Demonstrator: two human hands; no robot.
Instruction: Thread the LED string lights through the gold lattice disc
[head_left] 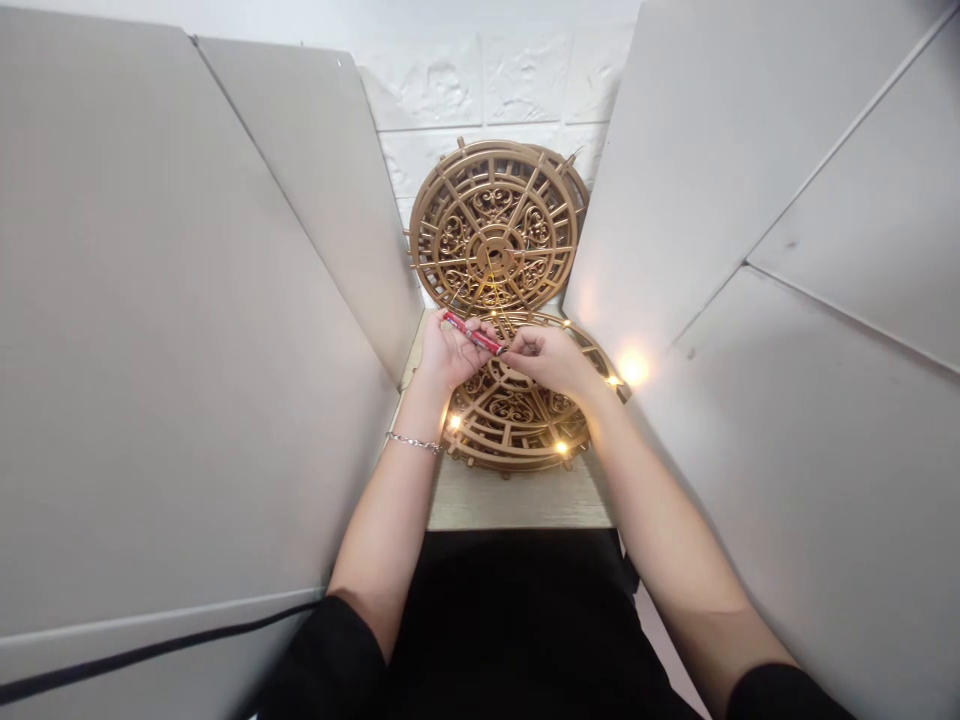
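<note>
Palm up, my left hand (pixel 454 352) holds a slim red tube (pixel 484 340) with pale markings, slanting across its fingers. Whether it is one piece or batteries end to end, I cannot tell. My right hand (pixel 544 355) is closed in a pinch at the tube's dark right end; what sits between its fingertips is hidden. Beneath both hands lies a round gold openwork frame (pixel 514 435) with scroll patterns, partly covered by them. Small lit string lights (pixel 562 447) glow around its rim. A thin yellowish wire (pixel 491 275) runs near the hands.
More round gold frames (pixel 495 205) lean stacked against the white brick-patterned wall (pixel 525 85). Pale panels stand close on the left (pixel 187 350) and right (pixel 810 400). The light wooden surface (pixel 517 500) ends near my body. A black cable (pixel 150 655) crosses the lower left.
</note>
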